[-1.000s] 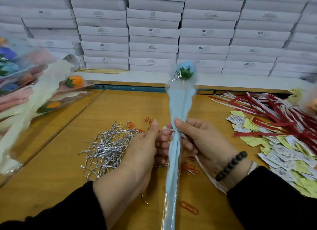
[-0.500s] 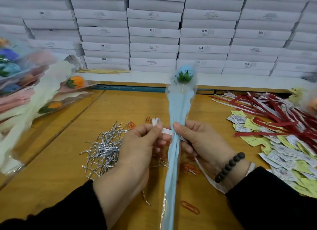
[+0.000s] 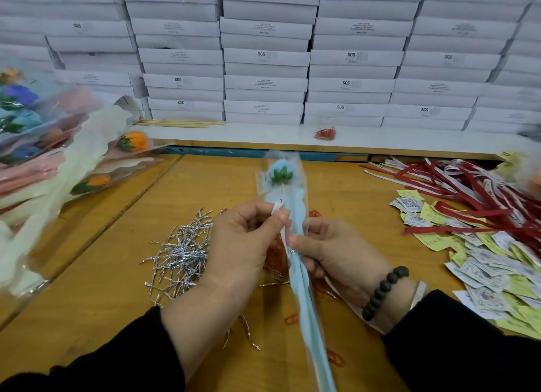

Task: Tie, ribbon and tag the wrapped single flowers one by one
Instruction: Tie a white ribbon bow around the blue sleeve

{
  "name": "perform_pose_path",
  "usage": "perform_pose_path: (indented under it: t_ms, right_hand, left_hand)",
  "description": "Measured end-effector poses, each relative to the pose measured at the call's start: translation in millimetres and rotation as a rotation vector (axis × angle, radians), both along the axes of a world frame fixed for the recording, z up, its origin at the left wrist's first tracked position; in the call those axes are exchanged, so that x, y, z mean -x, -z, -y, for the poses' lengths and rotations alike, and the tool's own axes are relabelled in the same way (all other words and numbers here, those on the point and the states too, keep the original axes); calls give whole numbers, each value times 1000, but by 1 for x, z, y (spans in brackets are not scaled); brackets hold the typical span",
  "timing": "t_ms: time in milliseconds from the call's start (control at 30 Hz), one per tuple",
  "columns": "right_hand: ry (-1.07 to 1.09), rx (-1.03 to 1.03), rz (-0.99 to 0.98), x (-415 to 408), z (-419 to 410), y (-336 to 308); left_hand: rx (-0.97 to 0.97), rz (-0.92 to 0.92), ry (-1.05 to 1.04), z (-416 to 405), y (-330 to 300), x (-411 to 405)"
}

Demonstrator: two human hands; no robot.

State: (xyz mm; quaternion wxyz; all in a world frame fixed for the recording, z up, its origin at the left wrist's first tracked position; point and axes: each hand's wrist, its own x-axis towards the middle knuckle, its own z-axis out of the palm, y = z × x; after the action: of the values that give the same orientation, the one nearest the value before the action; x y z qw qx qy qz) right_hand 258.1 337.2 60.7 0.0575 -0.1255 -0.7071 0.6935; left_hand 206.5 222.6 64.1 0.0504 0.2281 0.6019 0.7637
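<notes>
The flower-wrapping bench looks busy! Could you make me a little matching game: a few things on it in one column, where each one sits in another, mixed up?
Things:
1. silver twist ties
2. red ribbons
3. white boxes
4. blue wrapped flower

Places:
A. stacked along the back
B. held in both hands, middle
C. heaped on the table beside the left hand
D. spread at the right of the table

Pairs: 1-C, 2-D, 3-A, 4-B

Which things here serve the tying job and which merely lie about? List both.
In use: blue wrapped flower, white ribbon strip, left hand, right hand, silver twist ties, red-and-white ribbons, paper tags.

Lying about: white stacked boxes, bagged red clips.
</notes>
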Motion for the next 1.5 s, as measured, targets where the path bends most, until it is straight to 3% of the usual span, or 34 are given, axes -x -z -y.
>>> perform_pose_path:
  t_ms: [367,633,733,867,933,1033,1167,1300,1400,1500]
  right_hand:
    - [-159,-104,170,-2,2,-7]
    - [-157,-282,224,-7,8,-20]
    - [-116,-433,223,-9,7,-24]
    - [-154,-982,272,-13,-8,-34]
    - [-206,-1055,330,-18,-14,-44]
    - [-206,-870,365,-23,-26,-55]
    - [-104,-142,139,-23,-41,-56]
    - [-4,252,1,-18,-36,-49]
    - [81,436,-80,-15,-35,-51]
    - [129,452,-163,-12,-35,-53]
  left_hand:
    - [295,-107,52,4,10,12]
    - [458,-207,52,5,11,15]
    - [496,-223,62,5,11,16]
    - [540,-236,47,6,14,16]
    - [549,-225,44,6,14,16]
    - [554,-211,50,6,14,16]
    - [571,-199,56,6,13,17]
    - [574,-183,78,6,11,18]
    - [596,-216,97,7,8,19]
    - [644,-253,130,8,6,19]
